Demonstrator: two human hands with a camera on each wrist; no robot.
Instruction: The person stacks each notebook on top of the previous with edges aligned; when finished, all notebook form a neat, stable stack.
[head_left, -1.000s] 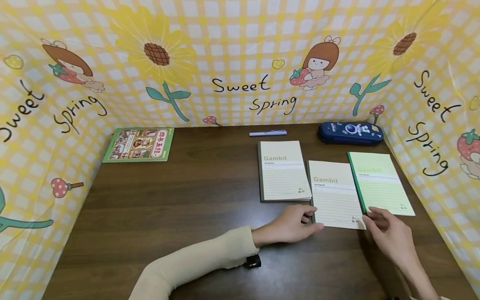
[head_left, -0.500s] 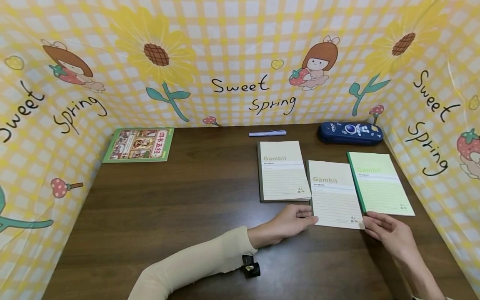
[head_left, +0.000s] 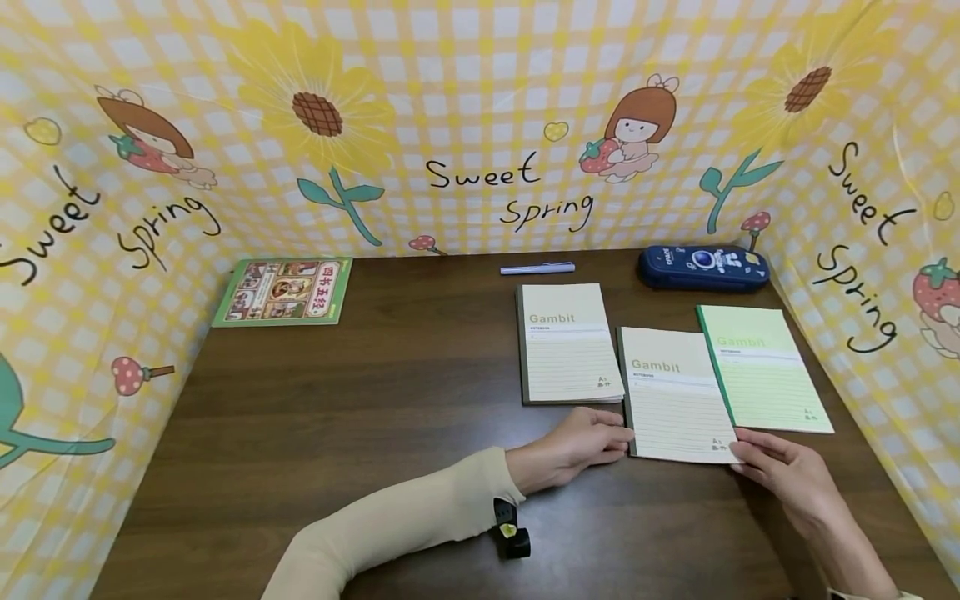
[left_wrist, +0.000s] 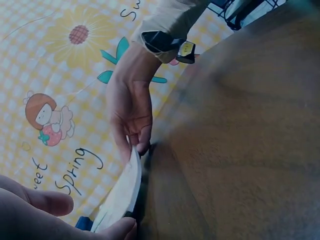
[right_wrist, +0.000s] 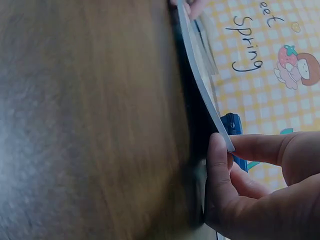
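Right hand (head_left: 798,482) and left hand (head_left: 573,447) each pinch, fingers nearly closed, the cream rectangular paper notebook (head_left: 678,404) between them, probably so neither side droops.

Cloth (head_left: 465,92) walls in the back and both sides of a brown wood-grain table (head_left: 360,400). It is printed in yellow and white checks, with big yellow sunflowers (head_left: 317,114), girls (head_left: 641,108) hugging strawberries (head_left: 597,156), small hearts (head_left: 556,131) and black "Sweet Spring" lettering (head_left: 483,172). The side panels (head_left: 67,317) meet the back one at corners, and faint creases mark the right-hand one. Light spreads fairly evenly and leaves a pale sheen (right_wrist: 25,175) on the table, strong in the right wrist view. Beyond the cloth, the left wrist view catches dark, unclear shapes (left_wrist: 232,22) at the top.
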